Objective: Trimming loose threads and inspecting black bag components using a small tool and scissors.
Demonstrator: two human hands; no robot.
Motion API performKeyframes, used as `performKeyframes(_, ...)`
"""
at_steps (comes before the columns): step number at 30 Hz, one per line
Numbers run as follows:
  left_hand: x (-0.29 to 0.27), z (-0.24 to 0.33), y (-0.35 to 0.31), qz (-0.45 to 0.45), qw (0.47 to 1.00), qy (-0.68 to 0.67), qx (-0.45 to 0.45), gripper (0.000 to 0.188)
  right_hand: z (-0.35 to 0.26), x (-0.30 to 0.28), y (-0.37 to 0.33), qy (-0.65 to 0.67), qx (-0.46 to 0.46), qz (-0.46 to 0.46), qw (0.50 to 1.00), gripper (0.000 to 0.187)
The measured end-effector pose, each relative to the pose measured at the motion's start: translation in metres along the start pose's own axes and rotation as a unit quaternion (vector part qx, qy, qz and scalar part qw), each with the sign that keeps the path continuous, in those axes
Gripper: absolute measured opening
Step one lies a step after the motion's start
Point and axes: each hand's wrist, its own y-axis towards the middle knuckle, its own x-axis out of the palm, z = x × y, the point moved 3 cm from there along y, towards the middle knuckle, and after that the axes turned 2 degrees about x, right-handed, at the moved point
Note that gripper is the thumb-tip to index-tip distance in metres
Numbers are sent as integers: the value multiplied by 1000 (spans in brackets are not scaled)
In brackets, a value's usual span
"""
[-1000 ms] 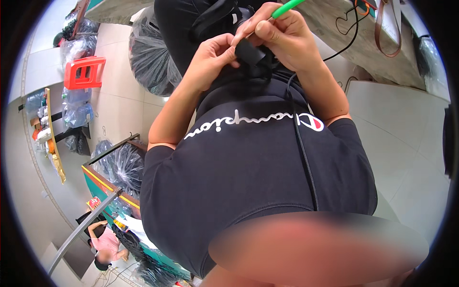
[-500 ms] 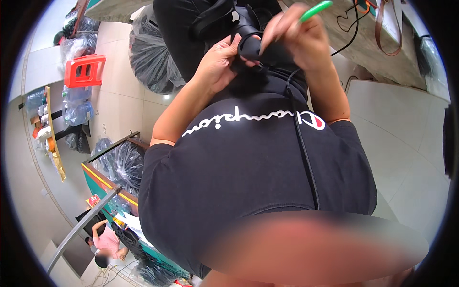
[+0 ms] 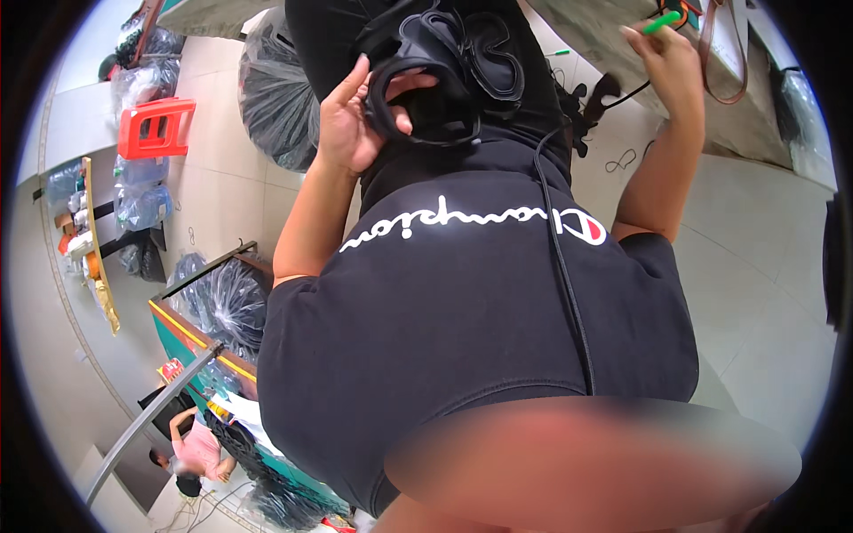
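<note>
My left hand (image 3: 349,124) holds a black padded piece (image 3: 465,130) with a wide rounded opening. The thumb and fingers grip its left rim, and some fingertips show through the opening. Just beyond it on my lap lie more black padded pieces (image 3: 496,73) with looped, stitched edges. Out to the far right, my right hand (image 3: 668,67) is closed on a green pen-like stick (image 3: 662,22), its tip pointing up past the fingers. That hand is apart from the black piece, close to the edge of a grey bench.
The grey bench (image 3: 742,124) stands at the far right, with a brown strap loop (image 3: 727,53) hanging on it. A black cord (image 3: 569,293) runs down my shirt. Left are a filled plastic bag (image 3: 280,98) and a red stool (image 3: 157,127). Another person (image 3: 200,449) is at lower left.
My right hand has moved from the black piece out to the right with the green stick. In my left hand the black piece now faces up, its opening spread wide.
</note>
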Motion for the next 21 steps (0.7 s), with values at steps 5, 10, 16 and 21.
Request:
performKeyframes(5,7,6,10,52,978,190,-66,42,-78,73,-10,438,-85,-168,879,23)
performKeyframes(10,-25,7,24,-8,996,90,-23,39,-134,125,-38,589,-74,-230,771,24)
performKeyframes(16,5,-3,18,82,988,126,32,42,-150,105,-50,621,-112,-180,754,20)
performKeyframes(21,18,-14,11,72,950,223,205,31,-160,88,-60,592,-151,-74,788,17)
